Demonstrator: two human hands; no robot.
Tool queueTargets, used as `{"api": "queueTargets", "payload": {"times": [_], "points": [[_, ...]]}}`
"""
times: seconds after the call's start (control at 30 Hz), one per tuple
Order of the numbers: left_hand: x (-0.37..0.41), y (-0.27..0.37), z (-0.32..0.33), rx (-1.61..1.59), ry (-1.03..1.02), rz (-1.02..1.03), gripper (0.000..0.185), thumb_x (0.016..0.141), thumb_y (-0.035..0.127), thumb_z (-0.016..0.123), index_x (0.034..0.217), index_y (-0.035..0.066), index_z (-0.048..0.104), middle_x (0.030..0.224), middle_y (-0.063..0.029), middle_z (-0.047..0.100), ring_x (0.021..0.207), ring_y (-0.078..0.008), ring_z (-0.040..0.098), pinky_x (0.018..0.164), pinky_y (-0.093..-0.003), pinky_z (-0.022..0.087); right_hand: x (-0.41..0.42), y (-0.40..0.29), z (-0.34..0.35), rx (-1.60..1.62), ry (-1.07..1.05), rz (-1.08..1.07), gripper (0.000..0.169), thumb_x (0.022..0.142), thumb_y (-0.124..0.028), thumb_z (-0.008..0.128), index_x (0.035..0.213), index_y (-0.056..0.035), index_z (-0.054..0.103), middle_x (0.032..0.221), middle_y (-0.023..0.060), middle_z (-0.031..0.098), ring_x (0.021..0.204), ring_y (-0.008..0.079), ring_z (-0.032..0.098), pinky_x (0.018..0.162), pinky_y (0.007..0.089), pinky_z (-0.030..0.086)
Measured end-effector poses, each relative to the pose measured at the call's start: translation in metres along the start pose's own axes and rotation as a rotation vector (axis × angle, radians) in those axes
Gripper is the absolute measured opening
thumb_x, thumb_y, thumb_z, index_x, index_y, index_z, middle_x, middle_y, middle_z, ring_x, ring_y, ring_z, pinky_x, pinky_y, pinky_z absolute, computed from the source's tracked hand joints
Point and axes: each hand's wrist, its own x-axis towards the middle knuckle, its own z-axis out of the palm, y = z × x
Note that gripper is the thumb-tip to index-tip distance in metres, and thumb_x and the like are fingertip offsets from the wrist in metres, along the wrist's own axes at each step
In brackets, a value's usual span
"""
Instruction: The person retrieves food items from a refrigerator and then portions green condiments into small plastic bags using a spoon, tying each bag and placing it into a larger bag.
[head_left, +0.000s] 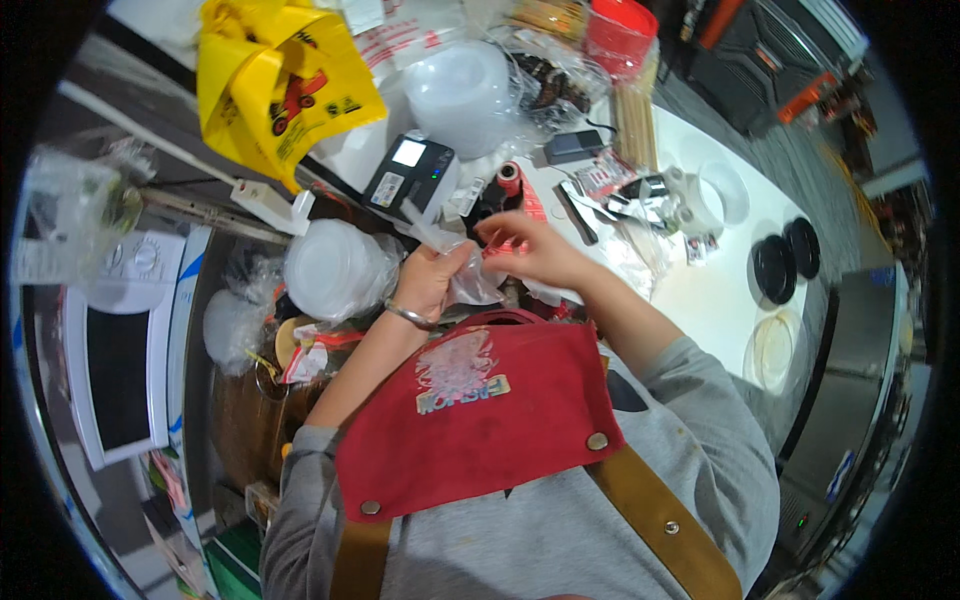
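Note:
My left hand (429, 276), with a bangle at the wrist, grips a clear plastic bag (474, 279) near the table edge. The bag's twisted end sticks up above the fist and its lower part hangs to the right. Just right of it, my right hand (525, 251) has spread, curled fingers; whether they touch the bag's film is unclear. Behind the hands stand a black and white label printer (411, 176) and a roll of red printed film (510, 174). The red apron (480, 412) reaches up close below both hands.
Stacked clear plastic lids (334, 266) lie left of my left hand. A yellow plastic bag (289, 90) hangs at the upper left beside a power strip (266, 204). On the white table (709, 300) are tape rolls (716, 196), bundled wooden sticks (634, 127) and black round lids (774, 268).

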Motion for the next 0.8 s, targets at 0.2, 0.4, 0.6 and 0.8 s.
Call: {"api": "queueTargets", "payload": {"times": [0.2, 0.4, 0.6, 0.8], "points": [[-0.012, 0.011, 0.006, -0.360, 0.174, 0.106, 0.017, 0.083, 0.024, 0.061, 0.076, 0.009, 0.055, 0.071, -0.0006, 0.057, 0.066, -0.0133, 0.056, 0.061, -0.0266, 0.046, 0.026, 0.023, 0.009, 0.571, 0.111, 0.168, 0.007, 0.080, -0.007, 0.060, 0.084, -0.0031, 0.058, 0.081, 0.0023, 0.058, 0.075, 0.0104, 0.053, 0.068, 0.0247, 0.044], [-0.054, 0.029, -0.051, -0.627, 0.443, 0.421, 0.025, 0.088, 0.020, 0.052, 0.065, 0.012, 0.046, 0.058, -0.0001, 0.051, 0.048, -0.0094, 0.042, 0.047, -0.0244, 0.035, 0.026, 0.071, -0.004, 0.771, -0.046, 0.284, 0.012, 0.079, -0.005, 0.059, 0.090, -0.0056, 0.054, 0.086, 0.0025, 0.057, 0.080, 0.0115, 0.053, 0.074, 0.0256, 0.042], [-0.107, 0.035, -0.046, -0.188, 0.508, 0.207, 0.020, 0.089, 0.025, 0.051, 0.078, 0.008, 0.050, 0.073, -0.0063, 0.062, 0.045, -0.0034, 0.033, 0.041, -0.0185, 0.025, 0.064, -0.019, 0.060, -0.123, -0.179, -0.428, 0.080, 0.064, -0.014, 0.072, 0.132, -0.0078, 0.030, 0.134, 0.0185, 0.031, 0.121, 0.0317, 0.034, 0.097, 0.0374, 0.031], [-0.156, 0.008, -0.093, 0.368, 0.357, 0.430, 0.024, 0.074, 0.009, 0.066, 0.090, 0.004, 0.049, 0.080, -0.0030, 0.054, 0.063, -0.0091, 0.050, 0.057, -0.0242, 0.042, 0.101, -0.029, 0.121, -0.237, -0.636, -0.224, 0.019, 0.075, -0.019, 0.066, 0.082, -0.0034, 0.057, 0.074, 0.0088, 0.057, 0.068, 0.0219, 0.056, 0.064, 0.0309, 0.045]]}}
